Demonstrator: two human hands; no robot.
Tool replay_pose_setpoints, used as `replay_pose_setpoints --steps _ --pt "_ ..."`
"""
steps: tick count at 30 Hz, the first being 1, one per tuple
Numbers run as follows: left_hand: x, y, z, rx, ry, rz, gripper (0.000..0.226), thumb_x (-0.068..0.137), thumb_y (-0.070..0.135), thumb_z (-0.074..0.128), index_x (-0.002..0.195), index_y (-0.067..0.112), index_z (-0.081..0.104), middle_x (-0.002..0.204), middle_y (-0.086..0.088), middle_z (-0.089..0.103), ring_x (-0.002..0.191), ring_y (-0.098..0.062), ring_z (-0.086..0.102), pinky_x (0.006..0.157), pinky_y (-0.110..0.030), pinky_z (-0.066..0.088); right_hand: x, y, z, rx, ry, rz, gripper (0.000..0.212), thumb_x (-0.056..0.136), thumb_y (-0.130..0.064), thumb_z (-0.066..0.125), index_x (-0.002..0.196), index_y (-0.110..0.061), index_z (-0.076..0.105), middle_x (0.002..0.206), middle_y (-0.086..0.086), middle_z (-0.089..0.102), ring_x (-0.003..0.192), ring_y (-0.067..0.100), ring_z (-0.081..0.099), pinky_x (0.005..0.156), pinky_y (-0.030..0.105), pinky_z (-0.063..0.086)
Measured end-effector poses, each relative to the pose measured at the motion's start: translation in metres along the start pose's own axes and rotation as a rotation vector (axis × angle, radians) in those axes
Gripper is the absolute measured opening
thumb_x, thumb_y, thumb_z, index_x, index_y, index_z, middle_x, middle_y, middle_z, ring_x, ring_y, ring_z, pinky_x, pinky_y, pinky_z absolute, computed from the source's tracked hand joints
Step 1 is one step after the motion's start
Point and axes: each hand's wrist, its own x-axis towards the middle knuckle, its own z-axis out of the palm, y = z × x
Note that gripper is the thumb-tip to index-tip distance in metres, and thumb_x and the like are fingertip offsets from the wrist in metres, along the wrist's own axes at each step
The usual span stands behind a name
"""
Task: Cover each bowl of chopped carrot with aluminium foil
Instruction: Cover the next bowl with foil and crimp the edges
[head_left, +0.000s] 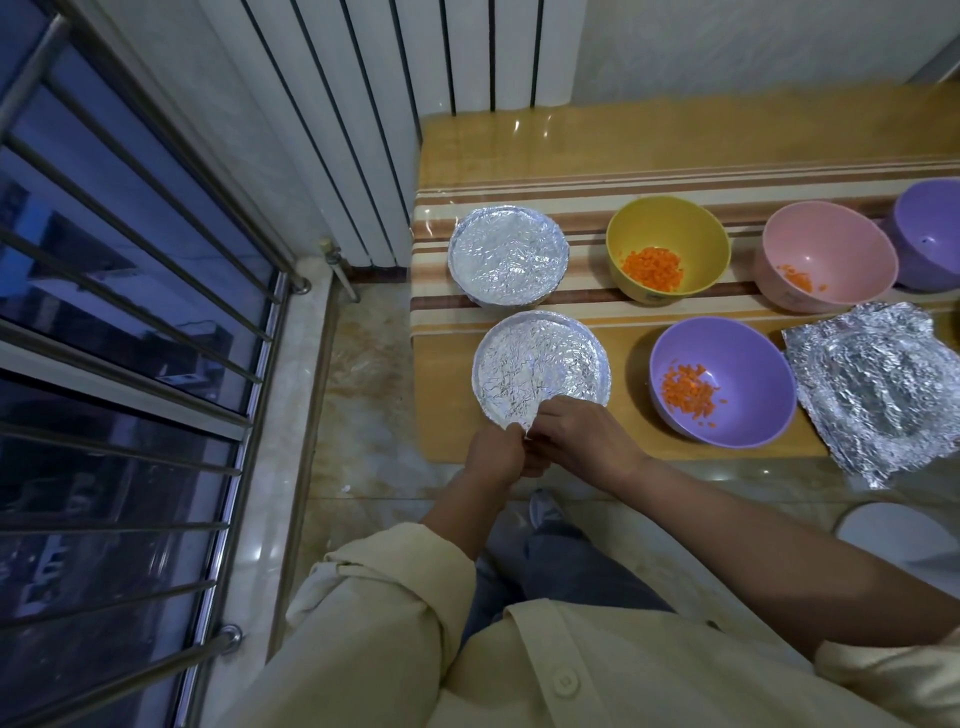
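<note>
- Cream shirt (519, 665) fills the 6 o'clock foreground, its sleeves rolled back off both forearms;
- left hand (493, 452) and right hand (582, 439) meet side by side at the near edge of the table (675, 135); the fingers of each are curled and pinch the foil edge (525, 430), a crumpled tuck of the foil;
- that tuck sits at the 6 o'clock rim of the near covered bowl (540, 364), whose top is sealed all round with wrinkled foil;
- at its 12 o'clock, just beside it, stands the far covered bowl (508, 254), also wrapped;
- at its 3 o'clock stands an uncovered purple bowl (737, 348) with chopped carrot (688, 392) inside;
- at 1 o'clock is a yellow bowl (670, 221), open, with a heap of carrot; further round at 2 o'clock is a pink bowl (831, 234), open, with a few pieces;
- a second purple bowl (930, 228) is cut off by the right side of the view, touching the pink one;
- a loose foil sheet (878, 395) lies crumpled at 3 o'clock, beyond the nearer purple bowl, with a round dent pressed into it;
- a white radiator (363, 104) stands at 11 o'clock; a barred window (130, 312) runs along 9 o'clock.
</note>
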Motion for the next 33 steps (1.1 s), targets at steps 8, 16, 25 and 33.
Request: replay_pose_setpoints --steps 8,16,25,33 --pt "-0.004 0.003 -0.004 0.029 -0.001 0.053 0.032 0.098 0.009 0.041 0.101 -0.008 0.067 0.081 -0.023 0.071 0.062 -0.028 0.066 0.053 -0.028 0.056 0.003 -0.001 0.000 0.053 -0.027 0.000 0.008 0.075 -0.010 0.073 0.083 -0.010 0.071 0.077 0.005 0.062 0.070 0.025 0.059 0.050 0.036 0.048" --pt "0.022 0.004 -0.029 0.170 0.041 0.098 0.035 0.076 0.035 0.054 0.082 0.002 0.065 0.072 -0.016 0.073 0.075 -0.035 0.073 0.083 -0.052 0.060 -0.003 0.004 -0.013 0.055 0.002 -0.041 0.016 0.071 -0.015 0.081 0.079 -0.011 0.067 0.078 0.003 0.061 0.071 0.024 0.059 0.051 0.029 0.042" --pt "0.000 0.001 -0.020 0.161 0.059 0.057 0.039 0.095 0.029 0.057 0.067 0.006 0.072 0.061 -0.008 0.073 0.056 -0.022 0.070 0.052 -0.023 0.046 0.003 0.000 -0.007 0.019 -0.038 -0.061 0.012 0.074 -0.011 0.078 0.073 -0.011 0.066 0.075 0.003 0.059 0.067 0.023 0.058 0.050 0.026 0.037" --pt "0.008 -0.002 -0.015 0.115 0.100 0.092 0.030 0.088 0.018 0.053 0.079 -0.001 0.074 0.068 -0.015 0.074 0.064 -0.028 0.073 0.054 -0.027 0.054 0.008 -0.004 -0.003 0.059 -0.004 -0.044 0.013 0.073 -0.008 0.079 0.072 -0.008 0.065 0.070 0.006 0.057 0.063 0.026 0.057 0.046 0.030 0.040"
